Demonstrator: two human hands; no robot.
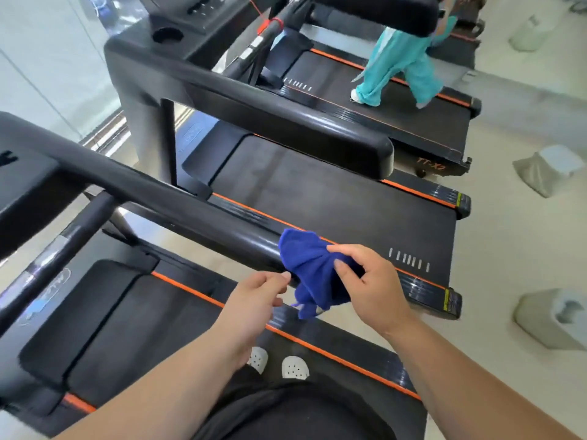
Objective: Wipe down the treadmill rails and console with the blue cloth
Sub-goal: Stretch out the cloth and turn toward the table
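The right hand (365, 287) grips the blue cloth (308, 265), bunched over the near end of the rail (190, 211), at 5 o'clock from centre. The left hand (254, 296) hovers just beside it at its 8 o'clock, fingers loosely curled, holding nothing. Best to spread the cloth round the rail, then draw one firm stroke toward the console (25, 185) at 9 o'clock.

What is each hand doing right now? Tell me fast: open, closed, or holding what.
Left hand: open, fingers loosely curled beside the blue cloth, holding nothing.
Right hand: gripping the blue cloth at the end of the rail.
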